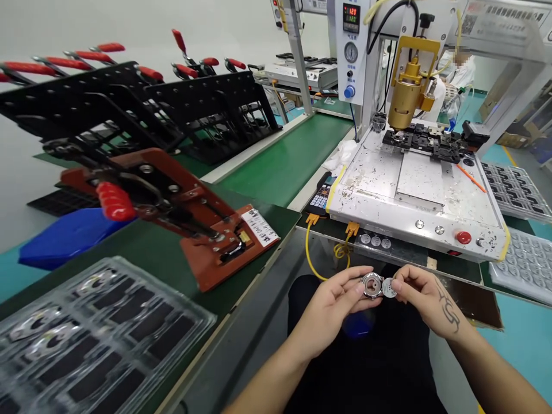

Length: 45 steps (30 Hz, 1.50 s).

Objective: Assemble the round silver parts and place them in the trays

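Note:
Above my lap, my left hand (330,313) is closed on a round silver watch case (371,284), thumb and fingers around its edge. The case looks like a shiny metal ring with a pale, open inside. Right beside it, my right hand (425,296) pinches a flat grey disc (388,288) with small dark print on it. The disc's left edge lies against or very near the case's right side; I cannot tell if they touch. The fingers partly hide both pieces.
Ahead stands a white press machine (414,213) with a brass head (404,95) and red button (463,237). To the left are a brown clamp fixture (207,253) with a red handle and a clear tray (164,345) of parts. A sheet of discs (524,261) lies right.

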Tool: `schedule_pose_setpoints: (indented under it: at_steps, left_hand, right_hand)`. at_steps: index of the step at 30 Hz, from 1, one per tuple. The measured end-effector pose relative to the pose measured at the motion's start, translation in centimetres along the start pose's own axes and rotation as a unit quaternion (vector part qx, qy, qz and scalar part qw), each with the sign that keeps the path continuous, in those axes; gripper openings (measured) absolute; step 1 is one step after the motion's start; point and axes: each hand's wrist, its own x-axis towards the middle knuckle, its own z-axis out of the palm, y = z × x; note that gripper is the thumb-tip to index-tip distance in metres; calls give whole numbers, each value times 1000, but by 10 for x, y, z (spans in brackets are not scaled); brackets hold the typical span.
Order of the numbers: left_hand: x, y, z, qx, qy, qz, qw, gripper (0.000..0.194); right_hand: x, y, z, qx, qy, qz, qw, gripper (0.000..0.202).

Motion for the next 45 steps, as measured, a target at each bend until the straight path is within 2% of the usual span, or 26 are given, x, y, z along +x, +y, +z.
schedule_pose_setpoints:
  at_steps: [7,13,20,28,45]
  left_hand:
    - [-2,0,3,16,-10,15,1000,50]
    - [-4,0,6,29,-2,31,999,50]
    - [-4,2,5,-1,-4,18,1000,51]
    - [-4,0,11,45,2,35,998,48]
    - [-8,0,16,93,-3,56,994,42]
  right_hand:
    - [3,-6,8,-34,8,-95,995,30]
    - [2,-10,16,-63,4,-93,994,29]
    - [1,-5,9,-2,4,-78,997,31]
    - [0,-12,20,-68,12,-97,993,26]
    - [1,-8,23,-78,28,-110,990,27]
